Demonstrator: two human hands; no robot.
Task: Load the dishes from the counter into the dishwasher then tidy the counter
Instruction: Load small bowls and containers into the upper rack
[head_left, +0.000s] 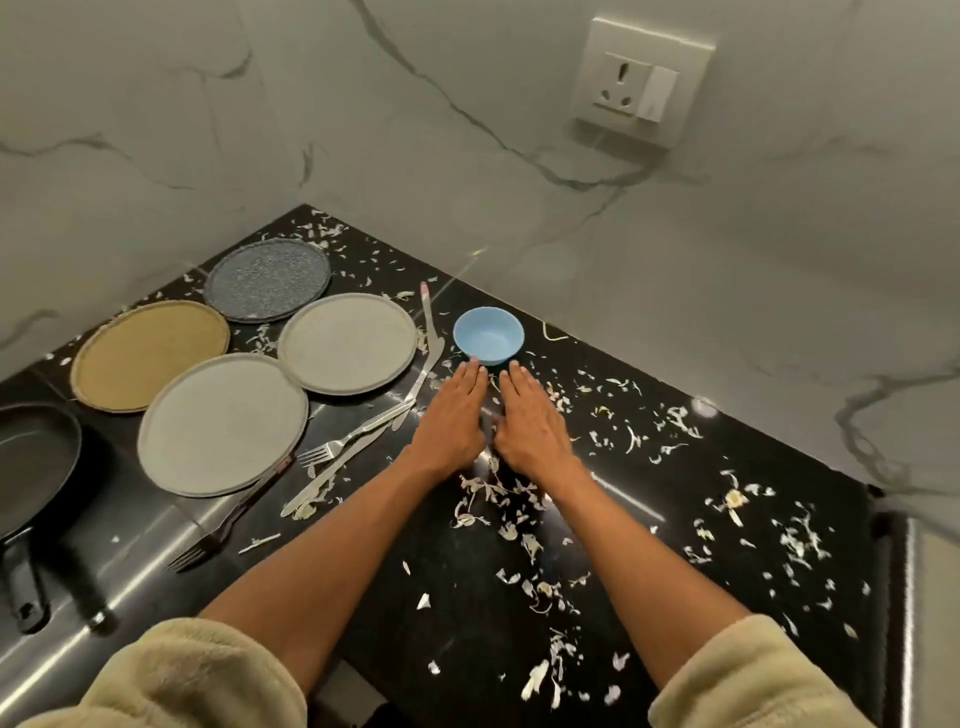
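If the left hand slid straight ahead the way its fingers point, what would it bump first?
Most likely the blue bowl: the left hand lies flat with its fingertips almost at the bowl's near edge.

I see a glossy black stone counter (649, 467), matt plates (347, 343), shiny metal cutlery (358, 434), a smooth plastic-looking blue bowl (488, 335) and fleecy sleeves (171, 680).

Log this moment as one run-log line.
left hand: flat on counter | right hand: flat beside it | blue bowl: just beyond fingertips | four plates, cutlery: unloaded | scraps: scattered
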